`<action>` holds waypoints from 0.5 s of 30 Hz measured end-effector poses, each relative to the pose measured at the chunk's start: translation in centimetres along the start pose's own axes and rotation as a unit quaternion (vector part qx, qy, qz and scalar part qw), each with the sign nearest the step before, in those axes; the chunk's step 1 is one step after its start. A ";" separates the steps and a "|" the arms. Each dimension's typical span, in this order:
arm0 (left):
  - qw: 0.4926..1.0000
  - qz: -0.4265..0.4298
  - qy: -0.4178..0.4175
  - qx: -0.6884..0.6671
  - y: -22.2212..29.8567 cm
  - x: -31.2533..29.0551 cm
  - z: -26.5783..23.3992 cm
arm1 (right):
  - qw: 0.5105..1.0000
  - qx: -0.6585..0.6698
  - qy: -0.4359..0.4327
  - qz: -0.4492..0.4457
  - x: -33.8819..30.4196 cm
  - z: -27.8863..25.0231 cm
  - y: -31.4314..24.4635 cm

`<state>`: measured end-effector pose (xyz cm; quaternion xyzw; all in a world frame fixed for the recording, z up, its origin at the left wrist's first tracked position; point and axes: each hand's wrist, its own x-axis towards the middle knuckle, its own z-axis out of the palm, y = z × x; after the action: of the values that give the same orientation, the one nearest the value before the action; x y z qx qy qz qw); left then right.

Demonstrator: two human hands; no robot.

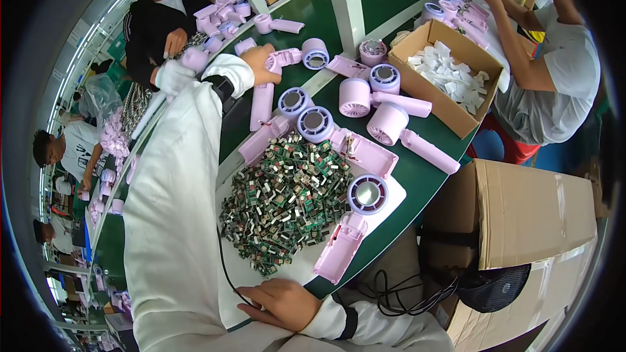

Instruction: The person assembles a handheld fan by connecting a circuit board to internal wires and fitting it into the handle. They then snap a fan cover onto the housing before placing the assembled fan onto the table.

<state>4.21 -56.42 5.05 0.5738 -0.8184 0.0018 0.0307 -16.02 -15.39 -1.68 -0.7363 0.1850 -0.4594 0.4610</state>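
My left hand (261,64) reaches far across the green bench, its fingers closed around a pink handheld fan (263,105) whose handle points back toward me. At the near edge, my right hand (283,303) lies low over the white sheet (235,280), fingers apart and partly stretched. A thin black cable (225,267) runs down to its fingertips; whether they touch it cannot be made out. Between my hands lies a large heap of small green circuit boards (287,202). Right of the heap is a fan with an opened pink handle (340,248), red wire showing inside.
Several pink and lilac fans (355,98) lie beyond the heap. A cardboard box (424,78) of white pieces stands at the far right, near a person (554,78). Another person (163,19) works across the bench. Large cartons (535,215) and a black cable bundle (398,293) are at right.
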 end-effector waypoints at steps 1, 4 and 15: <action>1.000 -0.010 0.000 0.002 -0.9 -0.8 -1.1 | 1.000 0.006 -0.008 -0.003 0.0 0.0 0.0; 0.998 -0.042 0.049 -0.022 -0.9 -4.2 -6.7 | 0.999 -0.005 -0.021 -0.027 0.3 -0.1 0.1; 0.930 -0.242 0.158 -0.227 8.3 -34.8 -19.6 | 0.997 -0.012 -0.073 -0.015 0.3 -0.5 0.1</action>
<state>9.23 -20.14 23.06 0.7248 -0.6176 -0.1010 0.2882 -16.27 -15.84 -1.54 -0.7759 0.1458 -0.4092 0.4575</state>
